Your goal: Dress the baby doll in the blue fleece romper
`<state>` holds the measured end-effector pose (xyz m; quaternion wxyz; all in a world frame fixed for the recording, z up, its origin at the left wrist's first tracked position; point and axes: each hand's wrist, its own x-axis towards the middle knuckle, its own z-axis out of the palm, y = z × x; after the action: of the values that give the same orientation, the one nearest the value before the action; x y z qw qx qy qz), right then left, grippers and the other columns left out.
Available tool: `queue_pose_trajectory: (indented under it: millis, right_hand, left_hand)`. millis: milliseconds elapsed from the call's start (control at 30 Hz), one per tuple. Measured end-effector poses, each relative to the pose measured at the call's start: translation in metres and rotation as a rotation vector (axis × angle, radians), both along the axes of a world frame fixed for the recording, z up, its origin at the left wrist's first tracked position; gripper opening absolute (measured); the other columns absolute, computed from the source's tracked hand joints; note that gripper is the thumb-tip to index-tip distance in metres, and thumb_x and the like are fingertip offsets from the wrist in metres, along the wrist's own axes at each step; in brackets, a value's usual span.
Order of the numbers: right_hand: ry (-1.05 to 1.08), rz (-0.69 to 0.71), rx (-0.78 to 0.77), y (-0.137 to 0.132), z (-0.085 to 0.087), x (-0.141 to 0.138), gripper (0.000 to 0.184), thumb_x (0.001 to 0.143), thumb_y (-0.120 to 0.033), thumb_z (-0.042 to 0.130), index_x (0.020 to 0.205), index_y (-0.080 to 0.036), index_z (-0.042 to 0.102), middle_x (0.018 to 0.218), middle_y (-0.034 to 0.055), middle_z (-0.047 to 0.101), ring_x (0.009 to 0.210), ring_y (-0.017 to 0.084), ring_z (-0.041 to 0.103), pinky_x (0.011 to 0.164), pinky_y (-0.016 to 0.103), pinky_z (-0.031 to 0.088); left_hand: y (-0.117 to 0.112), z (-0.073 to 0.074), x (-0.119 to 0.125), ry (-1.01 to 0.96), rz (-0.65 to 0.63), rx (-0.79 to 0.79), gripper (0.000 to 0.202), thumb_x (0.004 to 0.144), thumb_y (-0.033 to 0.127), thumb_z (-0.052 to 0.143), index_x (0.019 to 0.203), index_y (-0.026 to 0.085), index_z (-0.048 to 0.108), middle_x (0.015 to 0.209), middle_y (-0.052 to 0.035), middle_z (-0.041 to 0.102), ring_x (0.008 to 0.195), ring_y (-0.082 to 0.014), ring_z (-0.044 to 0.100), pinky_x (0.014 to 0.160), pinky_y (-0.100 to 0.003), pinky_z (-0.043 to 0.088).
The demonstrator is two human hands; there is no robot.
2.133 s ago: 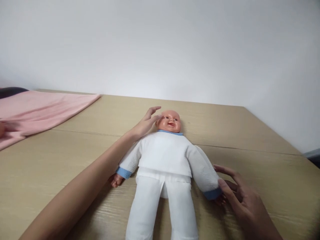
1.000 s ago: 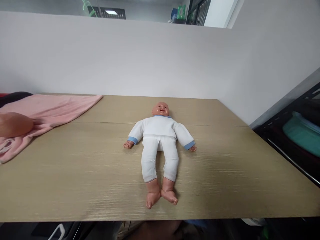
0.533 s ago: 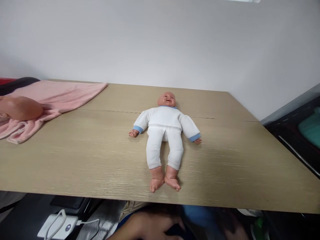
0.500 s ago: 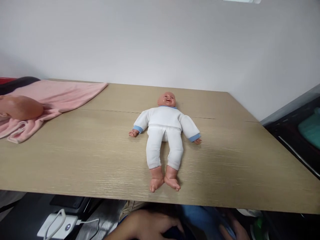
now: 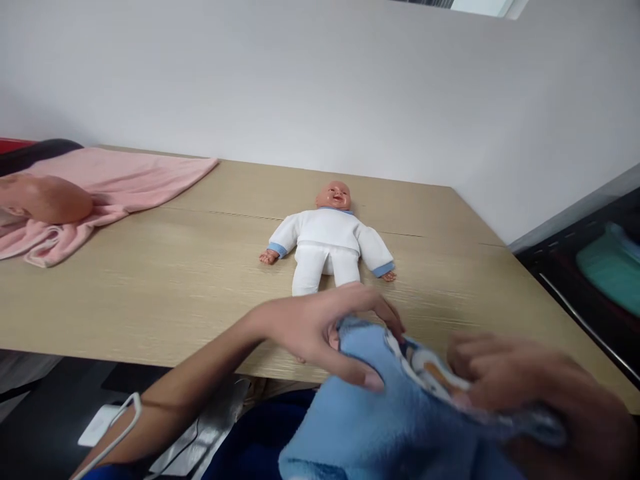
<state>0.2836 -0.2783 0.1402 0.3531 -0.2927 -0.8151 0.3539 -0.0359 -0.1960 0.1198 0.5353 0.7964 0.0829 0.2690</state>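
A baby doll in a white suit with blue cuffs lies face up on the wooden table, head toward the wall. In front of it, near the table's front edge, I hold a light blue fleece cloth with a printed patch. My left hand pinches its upper edge between thumb and fingers. My right hand grips the cloth from the right; it is blurred. The cloth and my hands hide the doll's lower legs.
A pink blanket lies at the table's far left, with a second doll's bare head resting on it. A dark shelf with a teal item stands to the right. A white device with a cable lies below the table.
Both my hands have come up from below the table edge, carrying the blue cloth in front of the doll. Earlier they had left the doll, and the view had pulled back.
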Motion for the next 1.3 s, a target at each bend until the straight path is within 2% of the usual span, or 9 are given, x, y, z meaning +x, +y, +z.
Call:
queue_pose_trajectory:
  millis: [133, 300, 367, 467, 600, 700, 867, 1067, 1300]
  right_hand:
    - [-0.020, 0.095, 0.025, 0.048, 0.042, -0.018, 0.020, 0.097, -0.032, 0.080, 0.115, -0.041, 0.079, 0.077, -0.0023, 0.068, 0.056, 0.020, 0.061, 0.051, 0.036, 0.041]
    - [-0.180, 0.136, 0.037, 0.104, 0.058, -0.020, 0.076, 0.096, -0.081, 0.077, 0.158, -0.039, 0.069, 0.118, 0.0057, 0.077, 0.098, 0.032, 0.073, 0.085, 0.044, 0.060]
    - [-0.239, 0.166, 0.040, 0.124, 0.060, -0.025, 0.073, 0.096, -0.079, 0.080, 0.154, -0.036, 0.071, 0.128, 0.0057, 0.078, 0.111, 0.032, 0.072, 0.096, 0.040, 0.058]
    - [-0.258, 0.311, -0.070, 0.147, 0.062, -0.036, 0.062, 0.093, -0.074, 0.089, 0.137, -0.032, 0.080, 0.114, 0.0025, 0.081, 0.100, 0.026, 0.073, 0.088, 0.033, 0.058]
    - [-0.215, 0.343, -0.123, 0.163, 0.064, -0.050, 0.056, 0.088, -0.074, 0.094, 0.115, -0.026, 0.083, 0.101, 0.0022, 0.079, 0.090, 0.023, 0.071, 0.081, 0.031, 0.056]
    - [-0.235, 0.296, -0.086, 0.168, 0.064, -0.057, 0.050, 0.080, -0.058, 0.106, 0.107, -0.025, 0.080, 0.097, 0.0006, 0.078, 0.085, 0.020, 0.069, 0.075, 0.028, 0.054]
    - [-0.080, 0.244, -0.161, 0.177, 0.054, -0.062, 0.018, 0.098, -0.026, 0.093, 0.102, -0.026, 0.075, 0.087, -0.0036, 0.073, 0.070, 0.013, 0.069, 0.065, 0.023, 0.058]
    - [0.196, 0.049, -0.191, 0.186, 0.046, -0.052, 0.031, 0.101, -0.019, 0.090, 0.124, -0.034, 0.075, 0.084, -0.0070, 0.071, 0.064, 0.012, 0.074, 0.057, 0.016, 0.062]
    - [0.225, -0.022, -0.197, 0.188, 0.047, -0.057, 0.038, 0.100, -0.036, 0.093, 0.132, -0.036, 0.073, 0.099, -0.0051, 0.065, 0.066, 0.011, 0.067, 0.055, 0.019, 0.058]
  left_hand:
    - [0.031, 0.019, -0.011, 0.119, -0.077, 0.040, 0.035, 0.096, 0.034, 0.093, 0.123, 0.023, 0.074, 0.117, -0.0085, 0.081, 0.111, -0.0267, 0.080, 0.099, -0.035, 0.065]
    - [0.050, 0.046, -0.016, 0.012, -0.065, 0.142, 0.039, 0.092, 0.016, 0.090, 0.120, 0.024, 0.064, 0.122, -0.0090, 0.082, 0.106, -0.0240, 0.081, 0.092, -0.033, 0.066]
    - [0.055, 0.054, -0.016, 0.007, -0.037, 0.177, 0.037, 0.091, 0.016, 0.089, 0.117, 0.024, 0.063, 0.121, -0.0089, 0.083, 0.103, -0.0232, 0.081, 0.088, -0.033, 0.066]
    - [0.065, 0.060, -0.018, 0.013, 0.000, 0.186, 0.035, 0.091, 0.019, 0.090, 0.112, 0.025, 0.063, 0.119, -0.0073, 0.084, 0.103, -0.0231, 0.080, 0.088, -0.034, 0.066]
    - [0.080, 0.060, -0.025, 0.009, 0.102, 0.200, 0.032, 0.096, 0.026, 0.088, 0.110, 0.024, 0.060, 0.113, -0.0052, 0.082, 0.100, -0.0203, 0.078, 0.090, -0.033, 0.063]
    - [0.089, 0.057, -0.030, 0.024, 0.212, 0.267, 0.033, 0.096, 0.029, 0.090, 0.111, 0.024, 0.061, 0.110, -0.0038, 0.077, 0.100, -0.0188, 0.075, 0.088, -0.030, 0.060]
    - [0.098, 0.048, -0.032, 0.033, 0.275, 0.283, 0.041, 0.096, 0.031, 0.092, 0.124, 0.024, 0.063, 0.118, -0.0054, 0.073, 0.108, -0.0215, 0.071, 0.096, -0.034, 0.059]
    - [0.101, 0.036, -0.030, 0.046, 0.364, 0.235, 0.094, 0.082, 0.033, 0.104, 0.160, 0.033, 0.052, 0.153, -0.0107, 0.064, 0.131, -0.0304, 0.068, 0.109, -0.042, 0.061]
    - [0.093, 0.036, -0.029, -0.041, 0.426, 0.057, 0.043, 0.099, 0.035, 0.093, 0.136, 0.028, 0.073, 0.118, -0.0057, 0.076, 0.105, -0.0222, 0.075, 0.087, -0.033, 0.063]
